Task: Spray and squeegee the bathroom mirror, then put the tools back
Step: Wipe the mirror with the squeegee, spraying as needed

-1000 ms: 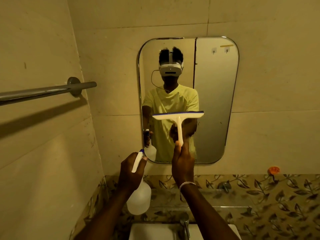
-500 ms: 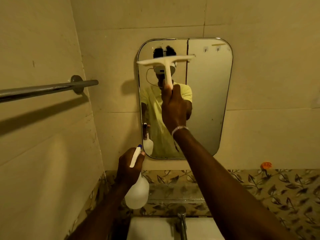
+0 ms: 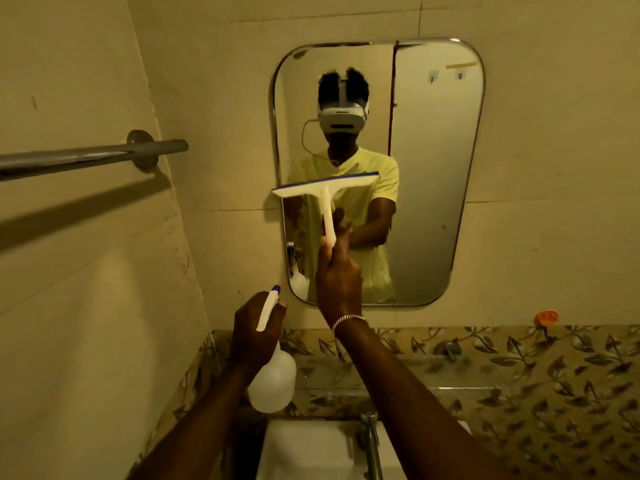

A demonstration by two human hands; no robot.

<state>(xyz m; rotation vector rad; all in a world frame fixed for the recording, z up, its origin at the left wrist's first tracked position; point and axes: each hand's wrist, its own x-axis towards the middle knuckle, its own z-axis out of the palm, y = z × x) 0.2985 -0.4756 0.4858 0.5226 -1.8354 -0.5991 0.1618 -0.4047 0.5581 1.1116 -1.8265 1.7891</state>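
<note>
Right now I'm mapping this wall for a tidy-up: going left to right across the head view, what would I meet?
Towel bar → spray bottle in the left hand → right hand holding the squeegee → orange object on the wall.

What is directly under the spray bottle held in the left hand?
Below the spray bottle in the left hand lie the leaf-patterned ledge and the white basin. The forearms hide part of the basin, and the bottle covers the ledge behind it.
</note>
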